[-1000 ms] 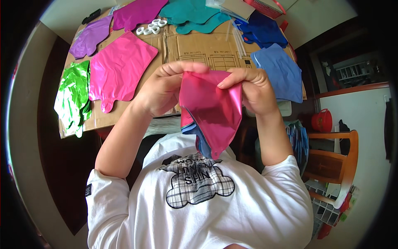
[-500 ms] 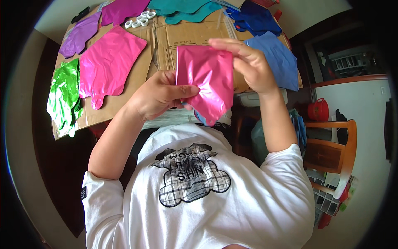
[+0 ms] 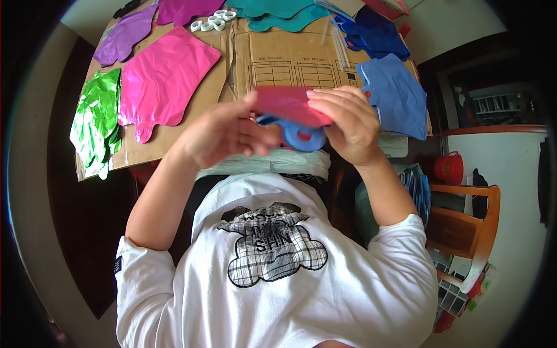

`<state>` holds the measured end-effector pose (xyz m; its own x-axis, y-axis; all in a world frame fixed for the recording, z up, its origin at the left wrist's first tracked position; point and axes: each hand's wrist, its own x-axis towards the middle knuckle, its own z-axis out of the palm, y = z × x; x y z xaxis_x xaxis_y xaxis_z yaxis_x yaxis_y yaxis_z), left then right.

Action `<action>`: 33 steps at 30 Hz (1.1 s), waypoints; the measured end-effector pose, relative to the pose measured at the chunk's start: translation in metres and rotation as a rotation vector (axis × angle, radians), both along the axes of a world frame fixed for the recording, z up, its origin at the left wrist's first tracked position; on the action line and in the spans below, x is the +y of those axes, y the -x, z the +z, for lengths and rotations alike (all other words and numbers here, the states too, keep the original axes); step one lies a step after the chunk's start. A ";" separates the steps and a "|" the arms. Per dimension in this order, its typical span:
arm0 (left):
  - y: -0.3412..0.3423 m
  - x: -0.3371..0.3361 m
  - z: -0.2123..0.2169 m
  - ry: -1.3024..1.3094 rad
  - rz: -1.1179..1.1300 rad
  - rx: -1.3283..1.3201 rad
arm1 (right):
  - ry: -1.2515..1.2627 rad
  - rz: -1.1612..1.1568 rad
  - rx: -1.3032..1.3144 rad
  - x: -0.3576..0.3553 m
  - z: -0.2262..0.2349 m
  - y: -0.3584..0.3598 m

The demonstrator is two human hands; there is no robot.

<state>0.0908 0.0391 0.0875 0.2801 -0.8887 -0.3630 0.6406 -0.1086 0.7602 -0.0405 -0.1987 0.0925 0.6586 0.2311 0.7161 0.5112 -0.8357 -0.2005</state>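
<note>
Held in front of me above the table's near edge is a folded pink foil balloon (image 3: 287,101), flat and blurred along its lower side. My right hand (image 3: 351,119) grips its right end, fingers on top and the thumb out of sight. Fingers apart and smeared by motion, my left hand (image 3: 229,130) is at the balloon's left end; its thumb tip is by the corner, and I cannot tell if it touches. Under the pink sheet hangs a blue rounded piece (image 3: 306,141) with a hole showing pink; its kind is unclear.
Flattened cardboard (image 3: 278,43) covers the table. Around its edges lie flat balloons: pink (image 3: 168,75), green (image 3: 96,116), purple (image 3: 125,37), teal (image 3: 278,14), dark blue (image 3: 377,32) and light blue (image 3: 397,95). Several white rolls (image 3: 216,22) sit at the back. A wooden chair (image 3: 458,217) stands right.
The pink balloon has tipped from upright to nearly flat, showing more of the blue piece. My left hand has let go of its middle and opened; my right hand now grips its right end.
</note>
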 end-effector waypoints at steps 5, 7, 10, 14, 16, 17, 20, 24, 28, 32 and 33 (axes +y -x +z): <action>0.008 0.005 0.003 0.028 0.277 -0.613 | -0.782 -0.099 0.786 -0.003 0.013 0.012; 0.026 -0.008 0.006 0.119 0.356 -0.377 | -1.067 0.089 0.890 0.007 0.010 0.004; 0.013 -0.011 -0.001 0.016 0.193 -0.370 | -1.217 0.223 0.969 0.011 0.007 0.002; 0.015 -0.008 0.000 -0.007 0.183 -0.463 | -1.359 0.235 1.019 0.017 0.011 0.004; 0.018 -0.009 0.000 0.032 0.213 -0.506 | -1.416 0.235 1.003 0.020 0.011 0.006; 0.019 -0.010 0.000 0.051 0.229 -0.527 | -1.415 0.238 0.993 0.019 0.005 0.008; 0.013 -0.004 0.009 -0.039 0.071 -0.335 | -1.378 0.351 0.936 0.006 -0.019 0.015; 0.010 0.001 0.020 0.034 0.051 -0.212 | -1.443 0.349 0.831 0.015 -0.011 0.017; 0.013 0.000 0.018 0.210 0.073 -0.121 | -1.637 0.497 0.692 0.019 -0.013 0.021; 0.016 -0.001 0.007 0.324 0.094 -0.041 | -1.604 0.689 0.734 0.006 -0.016 0.014; 0.018 -0.003 0.006 0.321 0.120 -0.030 | -1.588 0.719 0.746 0.002 -0.018 0.013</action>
